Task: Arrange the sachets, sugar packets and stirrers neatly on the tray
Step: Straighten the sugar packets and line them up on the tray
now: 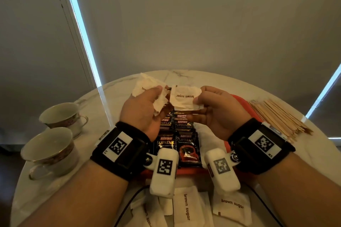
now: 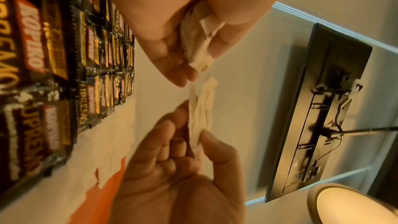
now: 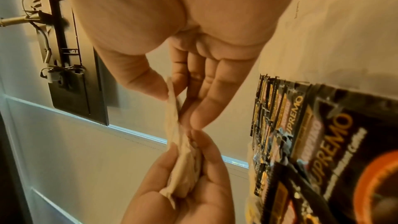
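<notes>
Above the orange tray point(image 1: 238, 98) we hold both hands raised over a round marble table point(image 1: 114, 88). Our left hand point(image 1: 140, 110) grips a small bunch of white sugar packets point(image 1: 147, 86), thumb on the near face and fingers curled behind; the left wrist view shows the bunch point(image 2: 198, 52) wedged between palm and fingers. Our right hand point(image 1: 215, 112) pinches a single packet printed "brown sugar" point(image 1: 184, 97) by its right edge, between thumb and bent fingers; in the right wrist view this packet point(image 3: 172, 108) is seen edge-on, thumb on one side and fingers point(image 3: 200, 111) on the other. The single packet and the bunch lie just beside each other; whether they touch we cannot tell.

Tray contents: black "Kopiko Supremo" coffee sachets point(image 1: 177, 140) laid flat in two overlapping columns under the hands, over a white lining. The left wrist view shows the same sachets point(image 2: 53, 57) in rows.

Off the tray: a pile of wooden stirrers point(image 1: 278, 118) on the table at right, just beside the tray; loose brown sugar packets point(image 1: 186, 206) on the near edge of the table, below the wrists; two teacups point(image 1: 55, 134) at left, the nearer one point(image 1: 48, 149) showing nothing inside, the farther one's interior only partly visible.
</notes>
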Action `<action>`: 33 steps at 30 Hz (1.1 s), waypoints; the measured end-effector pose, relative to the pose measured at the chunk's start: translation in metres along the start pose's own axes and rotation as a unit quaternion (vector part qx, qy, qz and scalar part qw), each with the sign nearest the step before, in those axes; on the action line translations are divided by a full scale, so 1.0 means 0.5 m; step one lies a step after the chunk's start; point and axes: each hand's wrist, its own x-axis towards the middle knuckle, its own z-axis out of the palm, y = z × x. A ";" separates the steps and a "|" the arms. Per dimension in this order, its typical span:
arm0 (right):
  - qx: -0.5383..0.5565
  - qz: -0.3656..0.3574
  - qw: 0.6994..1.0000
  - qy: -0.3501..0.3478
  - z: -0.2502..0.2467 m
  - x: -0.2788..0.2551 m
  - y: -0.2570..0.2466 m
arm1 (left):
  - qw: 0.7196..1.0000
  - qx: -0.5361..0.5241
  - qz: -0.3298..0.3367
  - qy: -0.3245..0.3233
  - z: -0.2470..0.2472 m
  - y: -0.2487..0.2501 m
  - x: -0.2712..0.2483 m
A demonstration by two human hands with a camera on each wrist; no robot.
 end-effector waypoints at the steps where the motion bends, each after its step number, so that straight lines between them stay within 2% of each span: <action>1: -0.008 0.000 1.000 0.000 -0.003 0.000 0.000 | 0.999 0.038 0.003 -0.002 0.000 -0.004 -0.001; 6: -0.103 0.003 0.994 -0.026 -0.007 -0.001 0.006 | 0.983 0.161 -0.039 -0.080 0.008 -0.011 -0.020; 9: -0.134 -0.022 0.991 -0.012 -0.013 0.003 0.011 | 0.970 0.209 -0.052 -0.116 0.007 -0.010 -0.028; 15: -0.095 -0.054 0.994 -0.026 -0.017 0.002 0.011 | 0.964 0.202 -0.085 -0.149 -0.001 -0.009 -0.029; 18: -0.054 -0.064 0.996 0.006 -0.015 0.007 0.013 | 0.968 0.184 -0.086 -0.147 0.003 -0.010 -0.030; 21: -0.004 -0.062 0.997 0.052 -0.017 0.013 0.010 | 0.977 0.158 -0.090 -0.111 0.006 -0.007 -0.023; 24: -0.036 -0.069 0.994 0.076 -0.022 0.016 0.008 | 0.985 0.146 -0.061 -0.063 0.003 -0.004 -0.011; 26: -0.087 -0.081 0.990 0.069 -0.023 0.016 0.013 | 0.985 0.161 -0.038 -0.056 0.002 -0.003 -0.010; 30: -0.169 -0.111 0.979 0.021 -0.016 0.009 0.022 | 0.971 0.213 -0.033 -0.105 0.002 -0.008 -0.021; 33: -0.180 -0.133 0.975 0.016 -0.017 0.009 0.023 | 0.968 0.225 -0.027 -0.111 -0.001 -0.012 -0.023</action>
